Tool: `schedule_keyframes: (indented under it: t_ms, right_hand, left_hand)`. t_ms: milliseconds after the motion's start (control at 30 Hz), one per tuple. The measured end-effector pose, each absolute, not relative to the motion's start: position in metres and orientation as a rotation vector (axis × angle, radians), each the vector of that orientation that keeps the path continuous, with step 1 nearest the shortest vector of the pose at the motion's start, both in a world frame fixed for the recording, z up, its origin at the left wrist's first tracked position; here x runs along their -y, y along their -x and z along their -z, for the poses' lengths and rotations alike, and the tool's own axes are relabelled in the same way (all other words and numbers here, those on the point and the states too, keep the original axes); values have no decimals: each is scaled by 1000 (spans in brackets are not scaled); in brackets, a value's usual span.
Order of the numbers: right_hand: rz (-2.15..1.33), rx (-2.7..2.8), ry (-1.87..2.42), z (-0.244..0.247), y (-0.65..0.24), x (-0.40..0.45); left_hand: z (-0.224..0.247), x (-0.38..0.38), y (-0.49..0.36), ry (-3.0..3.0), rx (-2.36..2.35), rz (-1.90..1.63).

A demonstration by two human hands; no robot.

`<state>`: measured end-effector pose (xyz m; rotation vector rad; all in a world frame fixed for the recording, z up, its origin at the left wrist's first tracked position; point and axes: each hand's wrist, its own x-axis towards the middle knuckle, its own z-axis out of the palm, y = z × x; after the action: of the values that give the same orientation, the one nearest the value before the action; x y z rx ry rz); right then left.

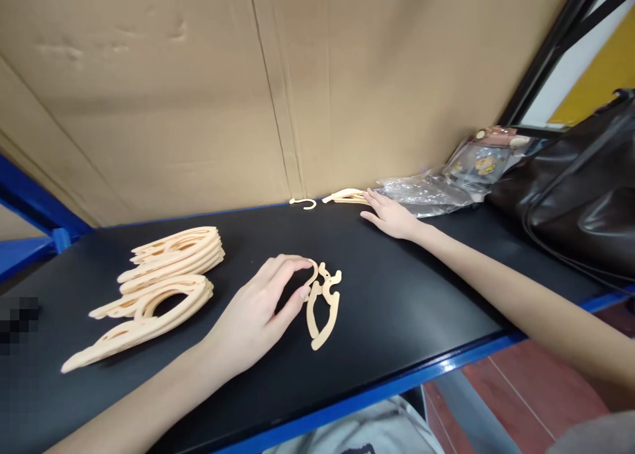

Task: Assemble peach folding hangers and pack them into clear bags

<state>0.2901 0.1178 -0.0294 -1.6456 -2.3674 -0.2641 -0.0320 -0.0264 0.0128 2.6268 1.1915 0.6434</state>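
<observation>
My left hand (258,305) pinches a small cream plastic hook (314,272) between thumb and forefinger, just above the black tabletop. Right beside that hook lies a cream folding hanger body (323,315), its two curved arms folded downward. Farther back, my right hand (393,217) is stretched out flat, fingertips on the end of some slim cream hanger pieces (344,195) by the cardboard. A loose cream hook (303,204) lies to the left of those pieces.
Two stacks of cream hangers, a rear stack (173,259) and a front stack (149,321), stand on the left of the black table (397,302). Clear plastic bags (436,189) and a dark leather bag (585,182) sit at the right. Cardboard (198,96) walls the back.
</observation>
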Motion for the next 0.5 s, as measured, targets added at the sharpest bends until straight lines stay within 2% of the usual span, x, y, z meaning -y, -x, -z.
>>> schedule_keyframes:
  t_ms: [200,500]
  right_hand:
    - [407,2398,1577,22,-277,-140]
    - [544,2505,1423,9,-257,-134]
  left_hand:
    - [-4,2,14,-2805,-936,-666]
    - [-5,-6,18,-2724,-1005,-730]
